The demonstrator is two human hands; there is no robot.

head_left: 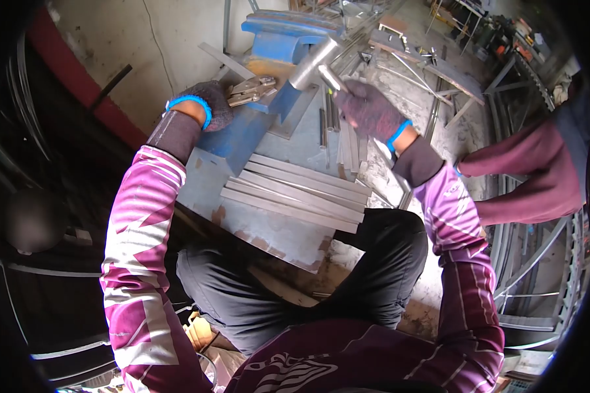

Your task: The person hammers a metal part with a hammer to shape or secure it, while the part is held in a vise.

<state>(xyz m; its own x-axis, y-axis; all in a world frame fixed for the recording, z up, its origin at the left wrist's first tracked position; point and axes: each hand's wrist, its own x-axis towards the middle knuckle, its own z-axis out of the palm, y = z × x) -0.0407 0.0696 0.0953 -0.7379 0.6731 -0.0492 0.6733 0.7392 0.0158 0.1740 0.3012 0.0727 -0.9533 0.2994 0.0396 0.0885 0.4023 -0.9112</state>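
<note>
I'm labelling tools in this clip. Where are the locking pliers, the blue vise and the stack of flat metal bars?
locking pliers (250,90), head view, on the jaw end beside the left hand.
blue vise (278,39), head view, on its upper body.
stack of flat metal bars (295,193), head view, mid-stack.

I have only one view, from the camera on the person's head, tilted forward and steeply down. It sits close: the person's own chest fills the 6 o'clock edge, and both sleeves run up toward the middle. The blue vise (278,62) lies near 12 o'clock, the steel plate (269,229) at the centre, a co-worker's sleeve (531,177) at 3 o'clock. The lens is very wide, so dark corners ring the picture and straight edges bow. No second view overlaps it.
</note>
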